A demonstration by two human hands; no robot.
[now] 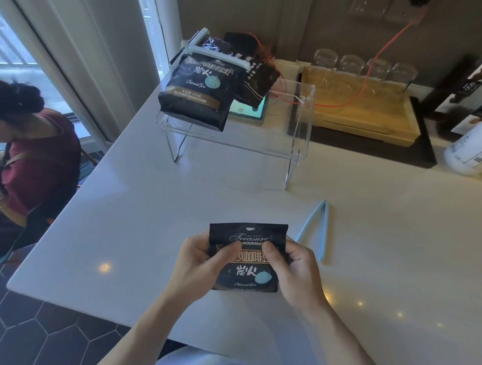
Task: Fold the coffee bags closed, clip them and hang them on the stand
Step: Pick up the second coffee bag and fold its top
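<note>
A dark coffee bag (245, 271) stands upright on the white counter in front of me. My left hand (200, 262) grips its left side and my right hand (296, 267) grips its right side, both thumbs pressed on the front below the flat top. A pale blue clip (318, 224) lies open on the counter just right of the bag. On the clear acrylic stand (301, 121) further back hangs another dark coffee bag (196, 93), held by a white clip (214, 56). A second dark bag (254, 77) hangs behind it.
A wooden tray (364, 117) with upturned glasses sits at the back right on a dark mat. A white bottle (476, 144) stands at the far right. An orange cable runs down the wall. A person in a maroon top (35, 168) sits left of the counter.
</note>
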